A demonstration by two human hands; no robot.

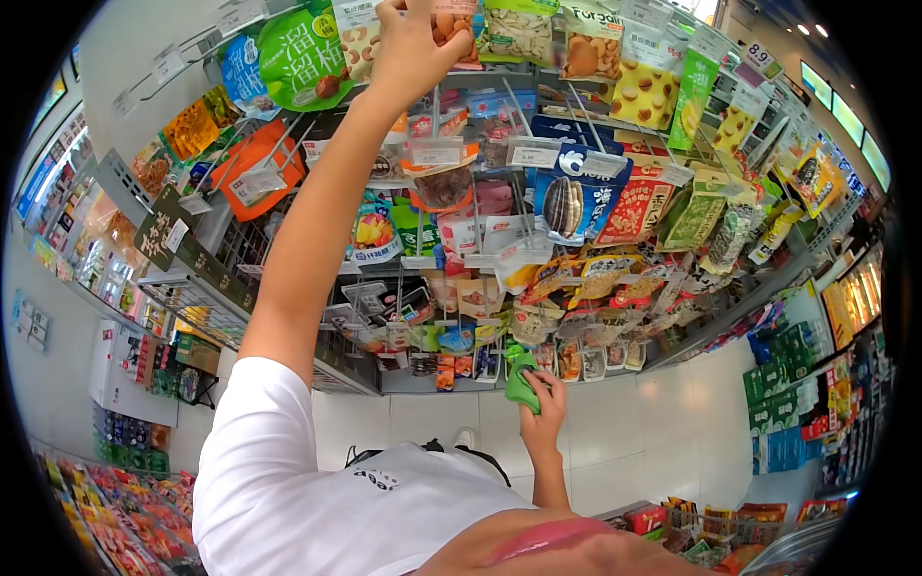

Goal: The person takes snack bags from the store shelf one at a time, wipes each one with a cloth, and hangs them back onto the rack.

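My left hand [418,43] is raised to the top row of the snack rack, in front of a nut packet [453,27] with almonds pictured on it. Its fingertips run out of the picture at the top, so whether they grip the packet is unclear. Beside this hand hang a cashew packet [359,38] and a big green pouch [303,60]. Lower down, near the bottom shelf, my right hand [545,408] is closed around a crumpled green cloth [521,382].
Hanging hooks with price tags [534,154] stick out from the rack. A dark blue seed bag [576,197] and several other pouches fill the rows below. Pale floor tiles [615,413] lie under me. More stocked shelves [792,384] stand at the right, and packets [106,514] at lower left.
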